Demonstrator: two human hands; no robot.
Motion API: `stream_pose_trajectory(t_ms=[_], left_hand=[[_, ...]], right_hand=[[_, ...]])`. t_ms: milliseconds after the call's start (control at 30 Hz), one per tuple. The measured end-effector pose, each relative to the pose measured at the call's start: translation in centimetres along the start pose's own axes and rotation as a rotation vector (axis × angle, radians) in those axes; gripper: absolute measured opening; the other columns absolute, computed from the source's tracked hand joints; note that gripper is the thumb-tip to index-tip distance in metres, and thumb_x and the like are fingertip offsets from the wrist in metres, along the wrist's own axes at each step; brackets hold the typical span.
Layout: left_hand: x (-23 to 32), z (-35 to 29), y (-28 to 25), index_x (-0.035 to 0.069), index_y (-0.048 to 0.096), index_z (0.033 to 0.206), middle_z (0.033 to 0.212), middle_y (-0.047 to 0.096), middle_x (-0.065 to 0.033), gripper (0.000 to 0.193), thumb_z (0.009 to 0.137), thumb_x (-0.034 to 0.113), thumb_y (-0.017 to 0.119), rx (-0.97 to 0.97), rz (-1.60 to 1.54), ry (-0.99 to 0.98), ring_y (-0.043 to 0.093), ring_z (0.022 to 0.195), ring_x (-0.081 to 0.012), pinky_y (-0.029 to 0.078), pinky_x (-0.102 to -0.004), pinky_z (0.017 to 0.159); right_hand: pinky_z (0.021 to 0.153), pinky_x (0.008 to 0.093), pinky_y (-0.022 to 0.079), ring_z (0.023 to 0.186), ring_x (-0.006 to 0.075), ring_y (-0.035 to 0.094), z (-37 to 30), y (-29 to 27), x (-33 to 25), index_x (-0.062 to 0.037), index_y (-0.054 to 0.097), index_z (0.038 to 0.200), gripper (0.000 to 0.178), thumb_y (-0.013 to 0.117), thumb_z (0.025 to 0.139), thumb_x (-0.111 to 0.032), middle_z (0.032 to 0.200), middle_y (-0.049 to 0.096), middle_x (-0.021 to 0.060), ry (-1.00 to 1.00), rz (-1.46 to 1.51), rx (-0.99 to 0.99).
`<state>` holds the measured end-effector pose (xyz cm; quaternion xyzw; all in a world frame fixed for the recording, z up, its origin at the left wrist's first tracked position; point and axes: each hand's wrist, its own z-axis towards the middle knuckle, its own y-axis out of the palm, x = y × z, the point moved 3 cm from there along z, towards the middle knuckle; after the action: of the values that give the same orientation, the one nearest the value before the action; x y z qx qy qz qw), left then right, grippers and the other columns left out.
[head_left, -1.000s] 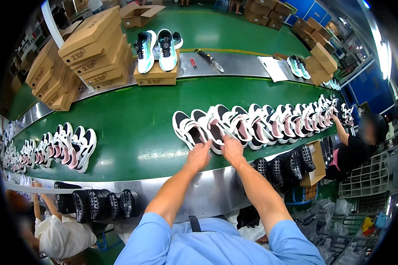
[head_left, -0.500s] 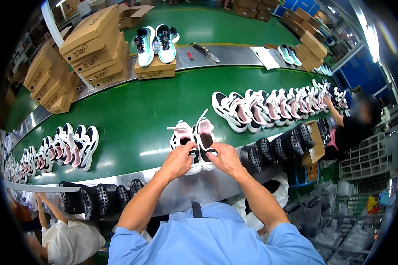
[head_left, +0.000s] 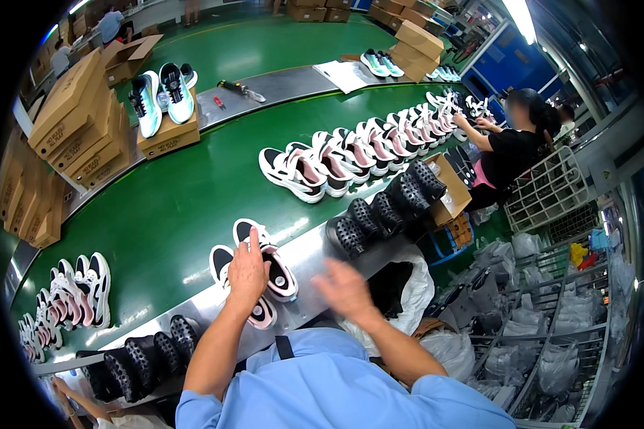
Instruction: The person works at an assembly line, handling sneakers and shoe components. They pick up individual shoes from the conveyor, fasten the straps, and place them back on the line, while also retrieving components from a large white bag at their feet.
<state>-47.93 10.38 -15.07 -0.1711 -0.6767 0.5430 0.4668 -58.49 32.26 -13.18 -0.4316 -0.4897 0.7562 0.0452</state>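
Observation:
A pair of white-and-black sneakers with pink lining (head_left: 282, 275) sits at the near edge of the green belt, black toes pointing away from me. My left hand (head_left: 247, 277) lies over the pair, fingers stretched forward and touching the uppers; it hides part of the left shoe. A small round pale spot shows inside the right shoe. My right hand (head_left: 345, 287) is off to the right of the pair, apart from it. Motion blurs it, but its fingers look spread and nothing shows in them.
A row of similar sneakers (head_left: 293, 171) stretches to the far right, where a co-worker (head_left: 511, 146) handles shoes. More sneakers (head_left: 93, 286) stand left. Black shoe forms (head_left: 386, 214) line the near ledge. Stacked shoe boxes (head_left: 68, 114) and turquoise sneakers (head_left: 175, 93) stand beyond the belt.
Both hands were at the near end of the sneakers. The right hand has come away to the right. Straps that stuck up no longer stand. My view has turned right.

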Motion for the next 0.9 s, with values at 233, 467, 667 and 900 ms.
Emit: stream_pose_trajectory(t_ms=[233, 467, 667, 900], left_hand=[[-2.0, 4.7, 4.2, -0.003, 0.058, 0.105, 0.099, 0.069, -0.0276, 0.026, 0.086, 0.007, 0.071, -0.085, -0.119, -0.023, 0.069, 0.095, -0.0457, 0.055, -0.0540, 0.085], [-0.3, 2.0, 4.3, -0.001, 0.055, 0.121, 0.104, 0.064, -0.0304, 0.049, 0.079, 0.009, 0.079, -0.007, -0.282, -0.070, 0.064, 0.096, -0.0483, 0.052, -0.0554, 0.084], [-2.1, 2.5, 5.0, -0.011, 0.057, 0.108, 0.093, 0.069, -0.0350, 0.032, 0.079, 0.000, 0.064, -0.028, -0.366, -0.209, 0.069, 0.092, -0.0511, 0.055, -0.0547, 0.085], [-1.8, 4.2, 5.3, -0.012, 0.069, 0.093, 0.096, 0.069, -0.0374, 0.023, 0.078, 0.003, 0.060, -0.200, -0.333, -0.158, 0.069, 0.097, -0.0514, 0.056, -0.0518, 0.088]], right_hand=[[0.097, 0.0522, 0.049, 0.116, 0.0435, 0.057, 8.2, -17.7, 17.2, 0.0050, 0.053, 0.138, 0.078, 0.074, 0.091, -0.053, 0.121, 0.059, 0.0258, 0.396, -0.666, 0.366], [0.090, 0.0524, 0.054, 0.109, 0.0427, 0.061, 11.5, -17.6, 22.0, 0.0030, 0.059, 0.130, 0.071, 0.070, 0.093, -0.056, 0.115, 0.064, 0.0215, 0.348, -0.740, 0.114], [0.069, 0.0519, 0.052, 0.080, 0.0445, 0.066, 10.3, -18.2, 8.7, -0.0024, 0.064, 0.093, 0.038, 0.075, 0.094, -0.038, 0.087, 0.067, 0.0210, 0.008, -0.456, 0.205], [0.078, 0.0531, 0.054, 0.087, 0.0495, 0.069, 4.0, -2.7, 0.5, 0.0082, 0.069, 0.088, 0.055, 0.066, 0.097, -0.046, 0.085, 0.069, 0.0314, 0.187, -0.092, -0.704]])
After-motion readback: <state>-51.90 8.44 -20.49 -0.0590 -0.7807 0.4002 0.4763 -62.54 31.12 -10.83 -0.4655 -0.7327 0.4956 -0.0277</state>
